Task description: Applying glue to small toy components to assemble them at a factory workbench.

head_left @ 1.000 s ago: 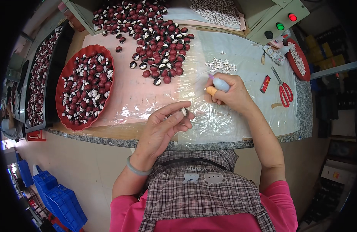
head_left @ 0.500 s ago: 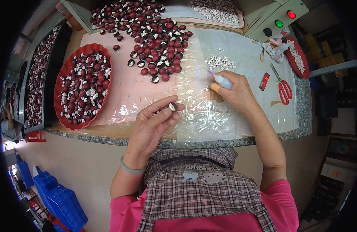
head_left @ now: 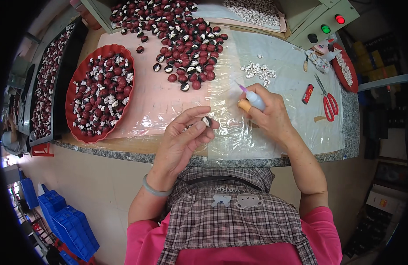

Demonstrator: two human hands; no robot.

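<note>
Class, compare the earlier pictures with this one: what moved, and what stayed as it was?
The left hand lifted its small dark piece off the table. The right hand tilted the glue bottle leftward, nozzle up-left. The red tray and scissors stayed put.

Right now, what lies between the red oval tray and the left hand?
In the head view, only clear plastic sheet over pink board between red oval tray and left hand.

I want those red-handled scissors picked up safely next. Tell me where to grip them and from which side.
Take the red-handled scissors by the two red handle loops, which lie at the end nearer the table's front edge. Come from the front right, near the right hand. The blades point away, toward the back, so this probably keeps the grip off the metal.
</note>
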